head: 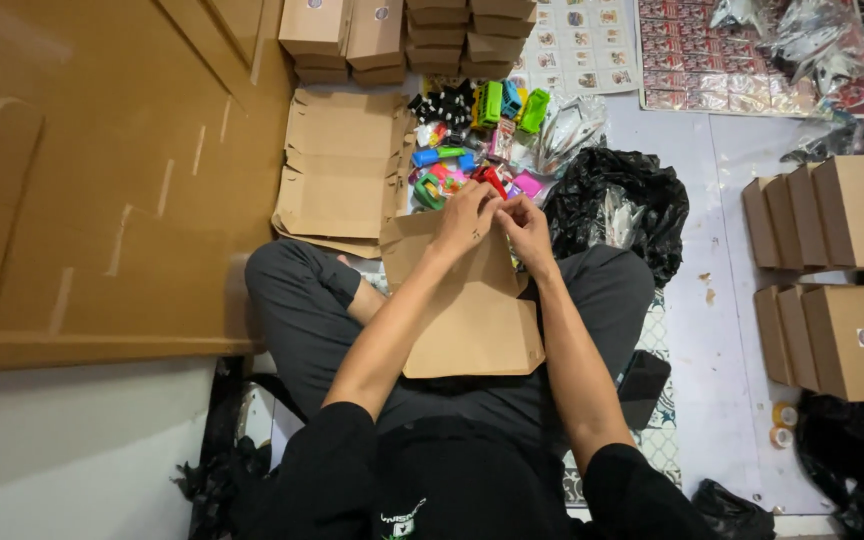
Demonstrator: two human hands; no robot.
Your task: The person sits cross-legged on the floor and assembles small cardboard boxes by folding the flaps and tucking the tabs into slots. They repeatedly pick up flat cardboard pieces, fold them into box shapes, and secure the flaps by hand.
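**Flat carton on the lap, both hands crowded at its far edge**

The person sits cross-legged on the floor [732, 330] with a flat, unfolded brown cardboard carton [472, 320] lying across the lap, its far end reaching toward a heap of small coloured plastic toys [472, 150]. The left hand [465, 215] and the right hand [524, 222] meet at that far edge, fingers curled and pressed close together, seemingly pinching a flap or some small item there; what exactly sits between the fingertips is too small to tell.

Risks, as judgement:

- The carton rests only on the legs, not on a firm base. Pressing hard on the far flap could tip the near end up or let the sheet slide off a knee.
- With both hands bunched at one spot, a crease may start crooked, and a fold forced off its score line could tear or buckle the board.
- The toy heap lies just beyond the hands. A flap swinging outward could sweep pieces into the black plastic bag [617, 205] to the right or under the stack of flat cartons [342, 170] to the left.
- Finished brown boxes [847, 270] stand well apart at the right, so they seem safe from a slip.
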